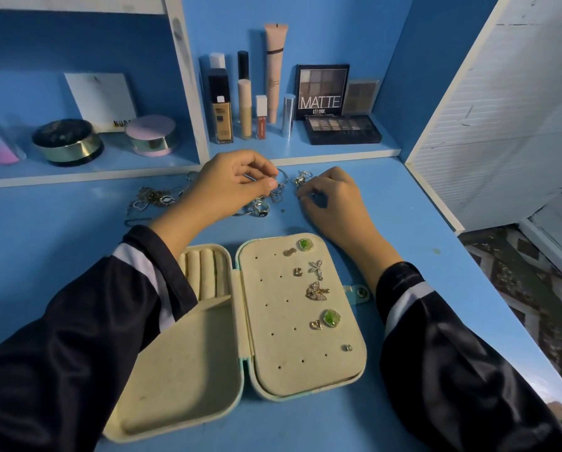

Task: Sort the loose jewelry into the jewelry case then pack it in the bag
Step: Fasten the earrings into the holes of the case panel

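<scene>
Jewelry case (188, 370) is lying flat open on the blue bench (61, 230), right in front of me between both sleeves. The left half has the ring rolls (204, 272) and a pocket flap. The right half is the earring panel (289, 321), with a handful of earrings down its right side: two green studs (305, 245), a butterfly earring (315, 291) and a few small gold ones.

The loose jewelry pile (274, 194) is at the far side of the bench, just below the shelf edge. The left hand (230, 187) is over it, its grip narrow, with thumb and fingertip pinching a thin silver piece (283, 177). A silver ring (260, 208) with a dark stone sits just under that hand, and a tangle of chains (152, 197) lies further left.

The right hand (331, 197) is down on the bench beside the pile with fingers curled under. Honestly can't tell if that grip has anything in it.
</scene>
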### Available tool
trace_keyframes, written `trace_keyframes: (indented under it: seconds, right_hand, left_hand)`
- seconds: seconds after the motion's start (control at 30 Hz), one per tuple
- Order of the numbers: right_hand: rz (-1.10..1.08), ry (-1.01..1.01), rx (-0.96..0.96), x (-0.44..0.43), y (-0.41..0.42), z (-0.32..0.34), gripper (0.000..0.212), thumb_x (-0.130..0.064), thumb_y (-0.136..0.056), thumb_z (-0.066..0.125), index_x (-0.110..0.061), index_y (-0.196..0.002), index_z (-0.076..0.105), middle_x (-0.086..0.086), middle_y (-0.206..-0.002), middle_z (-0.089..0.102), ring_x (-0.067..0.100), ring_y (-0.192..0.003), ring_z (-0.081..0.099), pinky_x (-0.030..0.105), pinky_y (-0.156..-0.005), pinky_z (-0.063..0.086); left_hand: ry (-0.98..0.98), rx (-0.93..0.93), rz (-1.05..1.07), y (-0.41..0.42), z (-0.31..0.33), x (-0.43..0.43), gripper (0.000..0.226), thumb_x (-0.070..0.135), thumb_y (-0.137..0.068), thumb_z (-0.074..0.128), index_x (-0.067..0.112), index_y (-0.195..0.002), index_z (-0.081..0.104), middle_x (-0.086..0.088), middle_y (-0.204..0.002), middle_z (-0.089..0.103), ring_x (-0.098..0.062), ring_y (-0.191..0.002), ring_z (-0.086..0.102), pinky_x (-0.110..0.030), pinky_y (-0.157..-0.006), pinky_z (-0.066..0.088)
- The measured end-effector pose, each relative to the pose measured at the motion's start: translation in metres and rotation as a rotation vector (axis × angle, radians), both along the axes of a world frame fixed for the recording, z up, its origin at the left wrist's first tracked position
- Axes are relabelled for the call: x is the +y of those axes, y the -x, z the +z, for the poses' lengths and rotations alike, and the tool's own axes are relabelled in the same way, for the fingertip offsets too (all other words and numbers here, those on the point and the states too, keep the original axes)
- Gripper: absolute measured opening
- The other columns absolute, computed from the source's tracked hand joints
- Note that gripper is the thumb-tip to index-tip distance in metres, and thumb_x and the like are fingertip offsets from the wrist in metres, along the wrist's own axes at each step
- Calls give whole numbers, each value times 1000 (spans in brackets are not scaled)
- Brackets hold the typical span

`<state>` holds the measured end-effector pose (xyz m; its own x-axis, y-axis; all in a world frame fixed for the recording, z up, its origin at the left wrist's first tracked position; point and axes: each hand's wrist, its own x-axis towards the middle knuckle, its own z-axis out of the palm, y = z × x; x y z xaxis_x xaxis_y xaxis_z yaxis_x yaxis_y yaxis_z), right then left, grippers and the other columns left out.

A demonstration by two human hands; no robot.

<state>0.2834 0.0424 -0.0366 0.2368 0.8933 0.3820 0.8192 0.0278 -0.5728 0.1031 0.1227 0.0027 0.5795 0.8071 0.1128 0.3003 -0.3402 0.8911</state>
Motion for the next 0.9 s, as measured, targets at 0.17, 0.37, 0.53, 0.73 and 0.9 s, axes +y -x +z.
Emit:
trace_keyframes:
  seconds: [0.17, 0.37, 0.53, 0.73, 0.9]
  right_hand:
    - [-2, -10, -43, 0, 1, -3, 15, 3, -82, 63, -6, -89, 72, 14, -92, 54, 31, -86, 52, 25, -74, 35]
    - [27, -59, -82, -4, 3, -1, 11, 3, -83, 59, -5, -85, 66, 12, -87, 56, 30, -83, 49, 26, -75, 31]
    - [61, -47, 68, -16, 6, 8, 8, 1, -88, 58, -4, -85, 63, -1, -90, 54, 18, -89, 45, 22, -82, 31]
    - [71, -11, 311, -38, 12, 19, 9, -9, -94, 58, -14, -86, 60, -10, -89, 59, 10, -92, 52, 14, -83, 38]
    - [102, 12, 603, -61, 17, 24, 7, -18, -96, 59, -16, -90, 62, -10, -82, 58, 3, -77, 51, 16, -75, 39]
  left_hand:
    - [4, 3, -27, 1, 1, -2, 17, 12, -88, 71, 28, -93, 70, 0, -96, 73, -17, -89, 71, -31, -90, 56]
    - [20, -26, -29, 0, 5, -8, 15, 7, -91, 66, 21, -95, 68, -4, -96, 71, -4, -78, 69, -18, -81, 55]
    - [29, -58, -30, 1, 10, -18, 14, 6, -92, 65, 20, -95, 67, 0, -91, 70, -1, -73, 66, -15, -78, 54]
    - [38, -87, -47, 8, 14, -32, 16, 5, -91, 66, 20, -95, 68, 0, -94, 71, -3, -74, 67, -15, -78, 53]
    - [40, -101, -68, 15, 18, -53, 15, 3, -91, 65, 17, -96, 67, -2, -93, 69, -4, -74, 66, -16, -77, 53]
